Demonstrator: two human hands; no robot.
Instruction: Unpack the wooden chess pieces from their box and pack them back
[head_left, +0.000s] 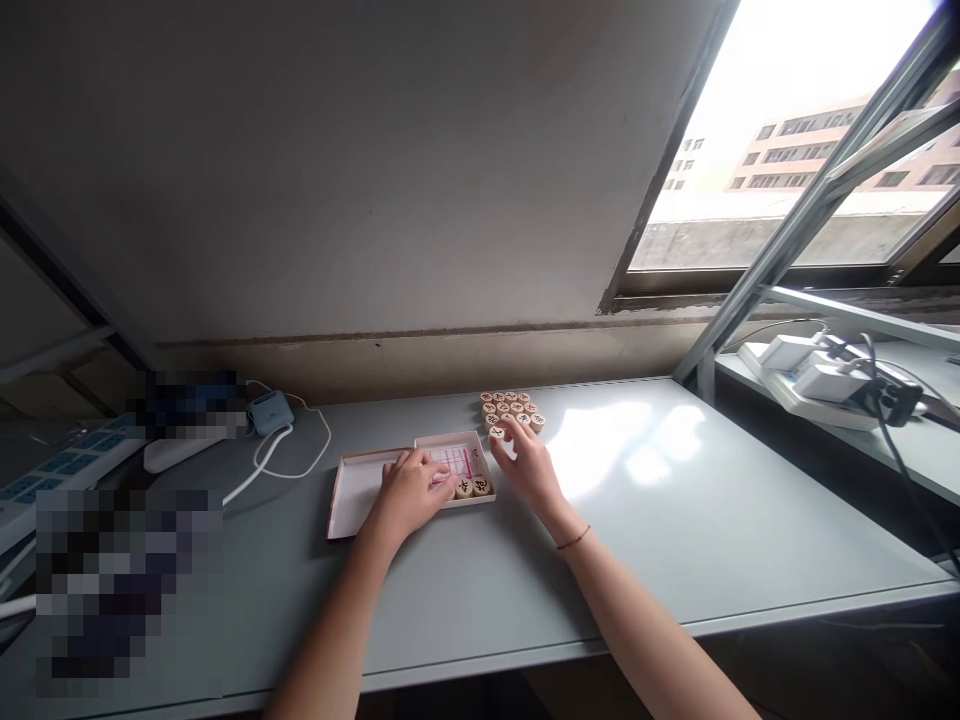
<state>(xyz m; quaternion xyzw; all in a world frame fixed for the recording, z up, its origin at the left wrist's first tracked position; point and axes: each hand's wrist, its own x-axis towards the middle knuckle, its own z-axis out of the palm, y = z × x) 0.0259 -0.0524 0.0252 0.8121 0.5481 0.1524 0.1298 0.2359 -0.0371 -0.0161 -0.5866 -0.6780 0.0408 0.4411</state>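
Desk (675,540): we've glare right of centre
Window (750,185), chargers (829,382): frame right
Left hand (409,492), right hand (532,470): half-curled; grip, we can't tell

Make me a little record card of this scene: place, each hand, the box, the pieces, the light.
Place: grey desk by a window
Left hand: at the open box, beside boxed pieces; grip hidden
Right hand: at the near side of the grouped pieces; whether it grips one is unclear
Box: left half and right half, side by side
Pieces: round, with characters
Light: bright patches right of the grouped pieces
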